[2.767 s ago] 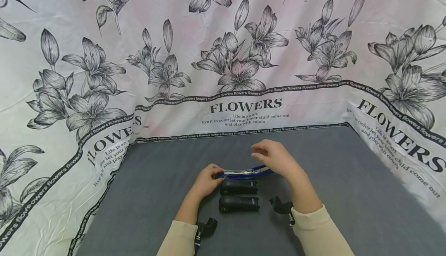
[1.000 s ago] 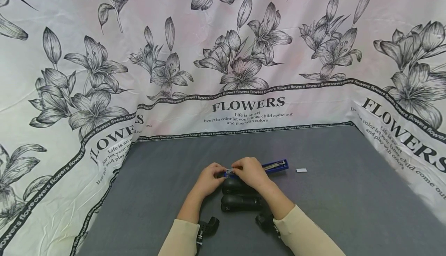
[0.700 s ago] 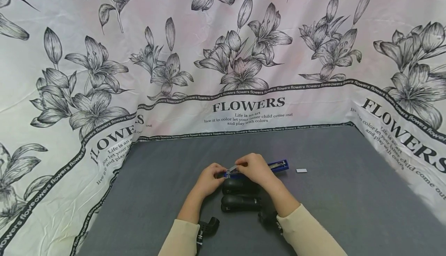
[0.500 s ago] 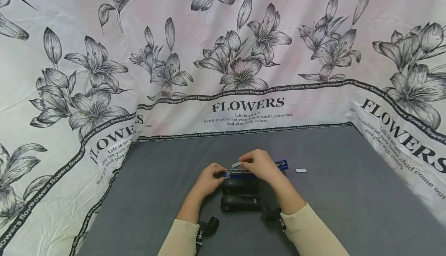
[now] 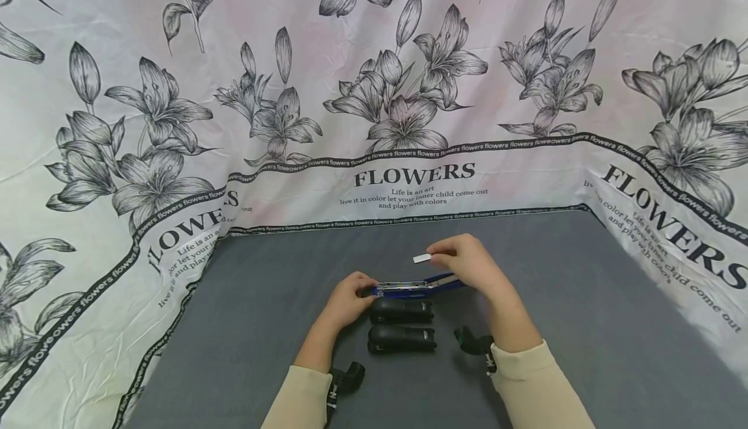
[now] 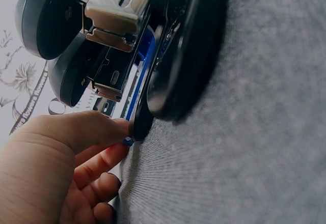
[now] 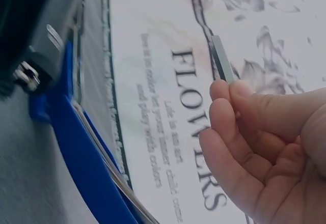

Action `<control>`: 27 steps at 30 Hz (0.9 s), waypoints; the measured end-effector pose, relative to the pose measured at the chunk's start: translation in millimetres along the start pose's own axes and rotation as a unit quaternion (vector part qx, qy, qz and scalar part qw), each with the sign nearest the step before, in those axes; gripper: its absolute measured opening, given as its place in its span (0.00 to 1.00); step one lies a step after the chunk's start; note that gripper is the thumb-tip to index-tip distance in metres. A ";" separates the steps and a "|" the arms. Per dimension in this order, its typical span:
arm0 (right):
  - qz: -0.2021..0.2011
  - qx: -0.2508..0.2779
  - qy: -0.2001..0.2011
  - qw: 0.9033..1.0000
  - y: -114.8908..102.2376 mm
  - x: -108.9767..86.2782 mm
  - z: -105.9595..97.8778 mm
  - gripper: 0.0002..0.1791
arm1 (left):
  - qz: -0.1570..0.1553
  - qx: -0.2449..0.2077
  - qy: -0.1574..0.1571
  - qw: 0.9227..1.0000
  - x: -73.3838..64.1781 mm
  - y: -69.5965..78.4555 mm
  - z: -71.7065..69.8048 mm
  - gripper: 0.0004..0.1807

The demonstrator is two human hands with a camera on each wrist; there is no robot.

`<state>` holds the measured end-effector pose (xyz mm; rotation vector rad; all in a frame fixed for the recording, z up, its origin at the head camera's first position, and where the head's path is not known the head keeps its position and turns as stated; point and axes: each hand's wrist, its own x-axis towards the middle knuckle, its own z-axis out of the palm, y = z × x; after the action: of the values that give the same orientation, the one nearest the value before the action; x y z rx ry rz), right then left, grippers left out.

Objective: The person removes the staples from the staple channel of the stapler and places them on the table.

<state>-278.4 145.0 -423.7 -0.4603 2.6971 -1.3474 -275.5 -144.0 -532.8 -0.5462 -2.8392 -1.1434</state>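
A blue stapler (image 5: 403, 295) lies folded open on the table, its metal magazine showing and its other arm tilted up to the right. Thumb and forefinger of my left hand (image 5: 349, 302) pinch its left end; in the left wrist view, the blue body (image 6: 144, 52) shows partly behind a black stapler. Raised above and beyond the blue stapler, my right hand (image 5: 467, 261) pinches a short strip of staples (image 7: 222, 58) by one end between thumb and fingertips. The strip points left and is clear of the stapler.
Two black staplers (image 5: 402, 312) lie side by side just in front of the blue one, lengthwise left to right. Each wrist carries a black camera (image 5: 349, 378). Flower-printed cloth (image 5: 409, 189) walls in the grey table (image 5: 263, 325) at the back and sides.
My right hand has lifted the staple strip off the stapler, up and to the right. The left hand stays put. A second strip on the table at the right is now behind the right arm.
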 end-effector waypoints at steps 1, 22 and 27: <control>0.003 0.003 0.002 1.000 0.8 -1.1 -3.2 0.15 | -0.001 0.000 0.000 1.000 -0.2 -0.2 0.0 0.13; 0.070 -0.005 0.061 0.996 29.7 -23.6 -56.2 0.19 | -0.005 -0.003 0.001 1.000 0.4 -0.8 1.1 0.13; 0.070 -0.013 0.072 0.995 36.1 -28.6 -65.7 0.18 | -0.008 -0.006 0.004 1.000 -0.4 0.0 0.8 0.13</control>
<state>-273.4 224.4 -414.0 -0.1770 2.8030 -1.3587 -275.0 -143.6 -533.4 -0.5192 -2.8373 -1.1644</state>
